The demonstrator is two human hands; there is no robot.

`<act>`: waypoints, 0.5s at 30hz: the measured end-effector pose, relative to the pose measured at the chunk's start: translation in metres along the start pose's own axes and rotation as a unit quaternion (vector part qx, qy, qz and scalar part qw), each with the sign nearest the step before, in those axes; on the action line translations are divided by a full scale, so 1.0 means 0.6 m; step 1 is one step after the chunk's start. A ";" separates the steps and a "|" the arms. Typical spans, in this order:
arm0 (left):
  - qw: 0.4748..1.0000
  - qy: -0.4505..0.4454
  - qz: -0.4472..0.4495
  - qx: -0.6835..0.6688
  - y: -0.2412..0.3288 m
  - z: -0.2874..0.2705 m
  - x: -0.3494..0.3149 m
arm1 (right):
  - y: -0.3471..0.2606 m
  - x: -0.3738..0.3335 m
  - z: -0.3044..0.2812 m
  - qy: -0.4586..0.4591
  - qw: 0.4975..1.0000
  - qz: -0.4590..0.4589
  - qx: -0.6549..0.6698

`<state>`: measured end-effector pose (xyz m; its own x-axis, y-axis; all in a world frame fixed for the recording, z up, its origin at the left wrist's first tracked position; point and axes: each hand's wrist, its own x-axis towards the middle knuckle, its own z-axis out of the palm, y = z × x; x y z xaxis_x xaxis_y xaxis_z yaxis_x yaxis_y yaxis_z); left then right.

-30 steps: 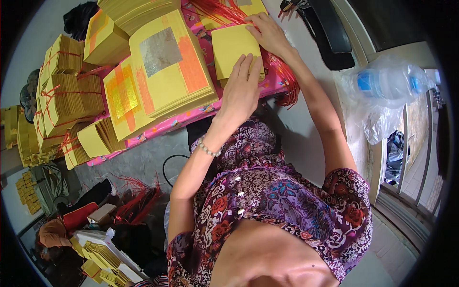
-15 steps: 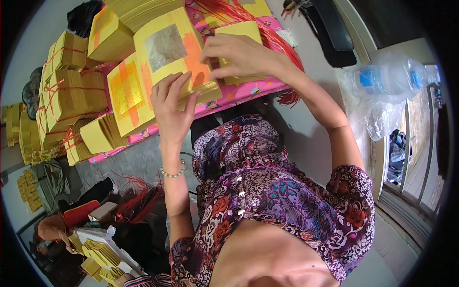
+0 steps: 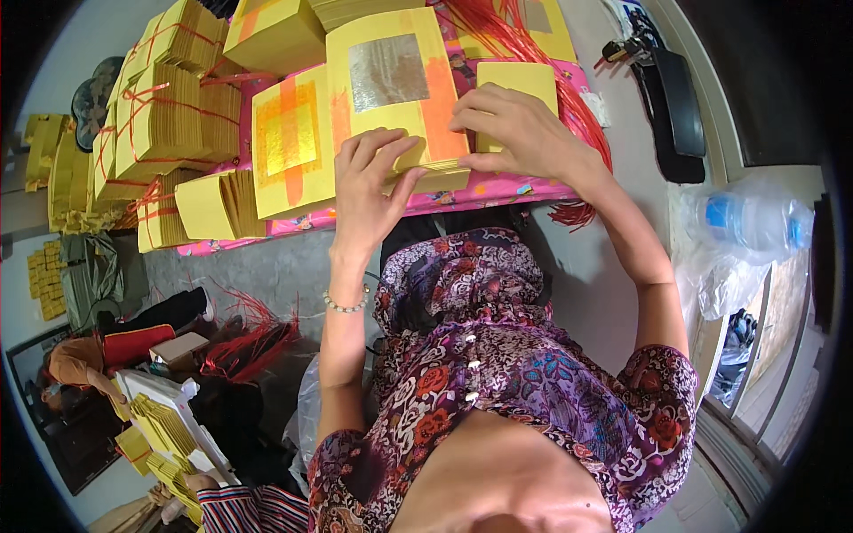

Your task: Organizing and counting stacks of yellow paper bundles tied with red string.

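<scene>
Hands (image 3: 369, 191) — at yellow paper stack (image 3: 391, 80)

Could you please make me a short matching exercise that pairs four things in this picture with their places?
1. bead bracelet
2. stack with the silver square
3. plastic bottle
4. red strands

A. far right of the picture
B. near edge between the left hand and the right hand
C. hanging past the pink cloth
D. around the left wrist

Pairs: 1-D, 2-B, 3-A, 4-C
</scene>
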<state>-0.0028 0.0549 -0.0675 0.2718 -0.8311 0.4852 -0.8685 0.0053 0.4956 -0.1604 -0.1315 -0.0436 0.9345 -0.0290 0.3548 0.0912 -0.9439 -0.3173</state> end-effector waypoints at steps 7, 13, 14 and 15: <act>1.000 -0.005 0.004 -0.002 -0.001 -0.005 0.004 | 0.000 0.001 0.001 0.047 0.997 -0.047 0.027; 1.000 -0.002 0.007 -0.005 -0.005 -0.007 0.004 | -0.011 0.016 -0.012 0.002 0.998 0.005 0.064; 1.000 -0.005 0.008 -0.010 -0.005 -0.007 0.005 | -0.009 0.017 -0.013 0.002 0.998 0.005 0.063; 1.000 -0.005 0.008 -0.010 -0.005 -0.007 0.006 | -0.006 0.017 -0.014 -0.005 0.996 0.018 0.084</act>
<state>0.0027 0.0541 -0.0642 0.2534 -0.8359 0.4869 -0.8641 0.0307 0.5024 -0.1542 -0.1312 -0.0312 0.9415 -0.0571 0.3322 0.1139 -0.8738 -0.4728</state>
